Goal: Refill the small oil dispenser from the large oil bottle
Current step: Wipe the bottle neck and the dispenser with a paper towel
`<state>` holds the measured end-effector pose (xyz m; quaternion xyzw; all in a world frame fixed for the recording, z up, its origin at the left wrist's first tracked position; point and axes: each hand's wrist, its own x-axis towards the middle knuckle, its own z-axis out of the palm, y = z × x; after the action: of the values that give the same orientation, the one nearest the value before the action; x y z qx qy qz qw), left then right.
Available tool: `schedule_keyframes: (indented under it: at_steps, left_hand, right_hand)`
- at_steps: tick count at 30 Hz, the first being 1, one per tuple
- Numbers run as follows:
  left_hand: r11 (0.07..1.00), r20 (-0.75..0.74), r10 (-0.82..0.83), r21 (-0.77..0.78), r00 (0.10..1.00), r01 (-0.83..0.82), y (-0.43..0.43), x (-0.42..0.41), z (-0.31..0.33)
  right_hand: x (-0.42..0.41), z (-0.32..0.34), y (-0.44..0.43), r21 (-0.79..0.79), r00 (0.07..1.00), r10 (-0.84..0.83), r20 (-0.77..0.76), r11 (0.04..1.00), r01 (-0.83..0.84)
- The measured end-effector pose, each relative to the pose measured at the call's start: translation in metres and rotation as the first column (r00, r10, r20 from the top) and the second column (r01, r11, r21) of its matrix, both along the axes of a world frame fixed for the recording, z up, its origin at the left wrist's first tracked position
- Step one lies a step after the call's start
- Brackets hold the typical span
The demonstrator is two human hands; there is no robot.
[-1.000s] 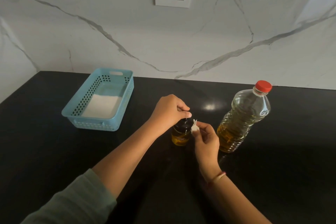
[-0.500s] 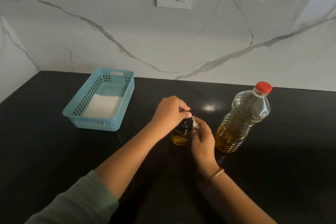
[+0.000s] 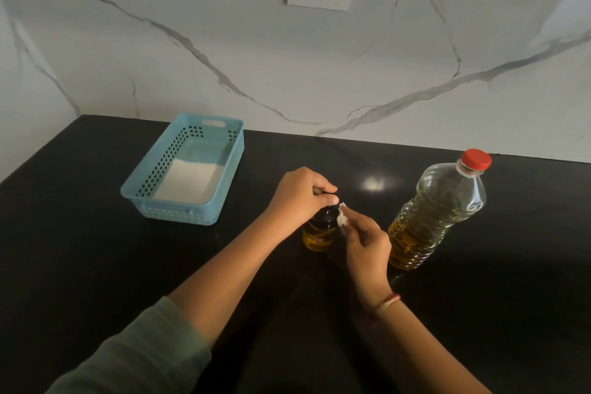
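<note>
- Since half a second back, the right hand point(image 3: 367, 249) is easing slightly off the small oil dispenser point(image 3: 319, 233); the white tissue wad point(image 3: 341, 217), nearly hidden then, is showing again.
- Far left, the blue perforated basket point(image 3: 179, 213) is sitting on the black countertop point(image 3: 96, 265), with a white folded pad point(image 3: 188, 182) lying inside.
- The left hand point(image 3: 300, 192) is gripping the dispenser's dark top, fingers curled over it. The dispenser is standing upright between the hands, with amber oil in its lower part.
- The right hand is pinching the tissue wad beside the dispenser's upper side.
- The large oil bottle point(image 3: 438, 211) is standing just right of that hand, part full, red cap point(image 3: 476, 159) on.
- Judgement: a wipe of the dispenser is in hand; I cannot tell whether pouring is done. If it is pending, the next move is calling for both closures off and a steady pour into a narrow mouth.
</note>
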<state>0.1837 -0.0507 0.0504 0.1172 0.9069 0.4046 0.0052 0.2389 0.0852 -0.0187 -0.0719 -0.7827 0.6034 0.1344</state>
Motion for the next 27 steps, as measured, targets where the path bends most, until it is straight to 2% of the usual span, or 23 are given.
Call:
schedule_keyframes:
  at_steps: [3, 7, 10, 15, 21, 27]
  left_hand:
    - [1.000, -0.004, -0.010, 0.010, 1.000, 0.010, -0.001, -0.001, -0.001]
    - [0.999, -0.031, -0.027, 0.018, 0.999, 0.028, -0.003, -0.002, -0.003]
    - [1.000, -0.046, -0.015, 0.006, 0.999, 0.015, -0.001, -0.001, -0.004]
    - [1.000, -0.039, -0.026, 0.004, 0.999, 0.026, -0.002, -0.003, -0.005]
    - [1.000, -0.042, -0.001, 0.013, 0.999, 0.001, 0.000, -0.002, -0.007]
    - [1.000, -0.043, -0.011, 0.000, 0.999, 0.011, -0.001, -0.003, -0.006]
  right_hand:
    - [-0.021, 0.011, -0.001, 0.058, 0.999, 0.015, 0.035, 0.998, -0.017]
    - [-0.022, 0.015, -0.002, 0.126, 1.000, 0.006, -0.023, 0.992, -0.003]
    - [-0.002, 0.003, -0.002, 0.098, 0.997, -0.027, -0.070, 0.995, 0.034]
    - [-0.022, 0.008, 0.002, 0.061, 1.000, 0.010, 0.002, 0.998, -0.010]
    - [-0.006, 0.000, 0.003, -0.001, 1.000, 0.019, -0.025, 1.000, -0.019]
    - [-0.030, 0.012, 0.007, 0.063, 0.993, 0.094, 0.068, 0.993, -0.099]
